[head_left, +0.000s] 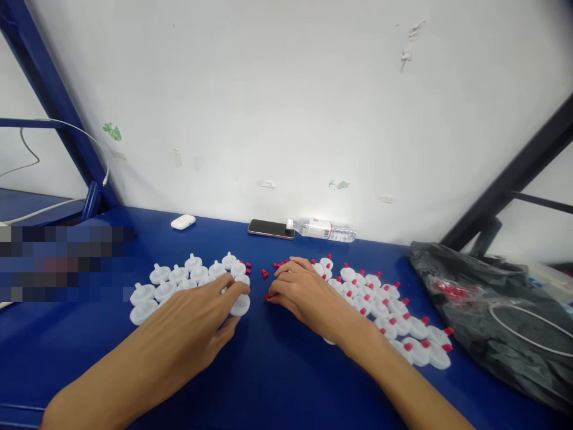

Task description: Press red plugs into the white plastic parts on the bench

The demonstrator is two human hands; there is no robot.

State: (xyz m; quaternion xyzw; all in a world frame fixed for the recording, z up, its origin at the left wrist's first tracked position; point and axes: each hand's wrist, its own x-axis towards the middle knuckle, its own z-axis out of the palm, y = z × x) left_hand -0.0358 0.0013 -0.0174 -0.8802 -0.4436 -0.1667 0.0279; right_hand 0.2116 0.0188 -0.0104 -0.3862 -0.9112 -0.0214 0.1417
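My left hand [210, 310] is closed on a white round plastic piece [240, 306], held by its edge between fingers and thumb. Several white pieces with bare upright stems [160, 274] stand in a group beyond and left of that hand. With its fingertips together, my right hand [299, 292] pinches a small red cap [267, 297] low over the table. Loose red caps [264, 274] lie between the two groups, some partly behind my right hand. To the right, several white pieces with red caps on their stems [379, 307] are spread out, partly hidden by my right forearm.
The blue tabletop [268, 382] meets a white wall. Along the back lie a white case [183, 222], a phone [271, 229] and a plastic bottle [322, 229] on its side. A dark plastic bag [487, 340] at right carries a clear packet of red pieces [454, 291].
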